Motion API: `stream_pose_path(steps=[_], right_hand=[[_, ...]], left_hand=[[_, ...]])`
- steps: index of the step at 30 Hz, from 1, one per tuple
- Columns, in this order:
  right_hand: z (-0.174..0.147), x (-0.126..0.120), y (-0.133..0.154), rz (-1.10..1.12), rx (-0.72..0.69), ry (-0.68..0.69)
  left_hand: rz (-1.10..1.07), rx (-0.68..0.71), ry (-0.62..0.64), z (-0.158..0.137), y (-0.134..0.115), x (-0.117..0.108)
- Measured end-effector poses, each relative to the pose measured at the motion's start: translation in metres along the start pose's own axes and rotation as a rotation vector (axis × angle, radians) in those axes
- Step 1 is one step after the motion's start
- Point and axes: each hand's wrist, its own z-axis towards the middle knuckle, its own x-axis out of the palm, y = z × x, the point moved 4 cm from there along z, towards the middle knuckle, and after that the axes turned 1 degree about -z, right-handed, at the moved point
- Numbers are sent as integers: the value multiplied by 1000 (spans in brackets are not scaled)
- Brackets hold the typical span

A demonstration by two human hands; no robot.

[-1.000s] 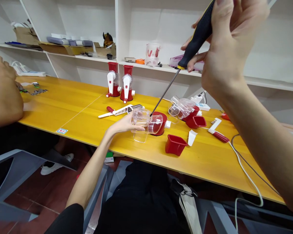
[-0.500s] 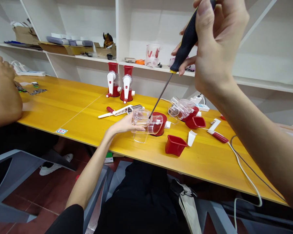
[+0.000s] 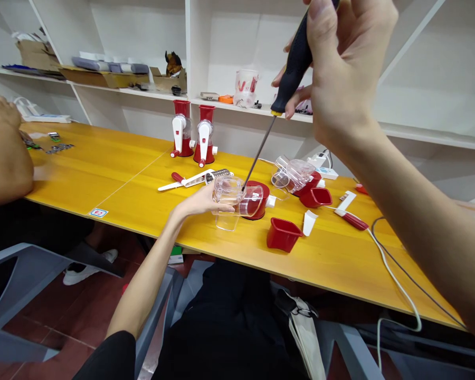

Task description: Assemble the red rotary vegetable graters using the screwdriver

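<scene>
My right hand (image 3: 340, 68) grips the dark handle of a screwdriver (image 3: 295, 66), whose long shaft slants down to the left. Its tip meets the edge of a clear plastic grater housing (image 3: 227, 190); whether a screw sits there is too small to tell. Closed around the left side of that housing, my left hand (image 3: 200, 203) holds it above the table. Just behind and to the right stands a red grater base (image 3: 261, 198) with a white knob, partly seen through the plastic. A red hopper (image 3: 284, 235) and a white plastic piece (image 3: 309, 222) lie to the right.
Two assembled rotary graters (image 3: 205, 137) stand at the back. A white crank handle and metal drum (image 3: 219, 176) lie before them. More clear grater parts (image 3: 295, 173), a red-handled crank (image 3: 354, 219) and cables (image 3: 396, 277) are on the right. Another person's arm (image 3: 6, 153) rests at far left.
My right hand and the screwdriver handle have shifted slightly left, with the tip still at the clear housing. The whole view has moved a little. My left hand keeps its hold.
</scene>
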Motion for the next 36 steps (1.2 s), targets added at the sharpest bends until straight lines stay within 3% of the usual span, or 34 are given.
stream_pose_path(steps=[7, 13, 16, 21, 27, 29, 33, 36], right_hand=[[-5, 7, 6, 8, 24, 15], [-5, 11, 0, 106, -33, 129], [-1, 6, 0, 130, -20, 240], [11, -4, -8, 170, 120, 498], [18, -4, -15, 125, -43, 315], [17, -3, -12, 82, -73, 309], [18, -3, -14, 122, 15, 371], [20, -5, -24, 260, 48, 284]], left_hand=[[51, 5, -13, 0, -4, -1], [57, -22, -10, 0, -4, -1], [68, -45, -6, -1, -6, -1], [57, -73, 19, -2, -10, 0], [77, -63, 11, -1, -10, 0], [83, -69, 3, -2, -10, 0], [57, -81, 8, -2, -10, 0], [37, -73, 15, -1, -10, 1]])
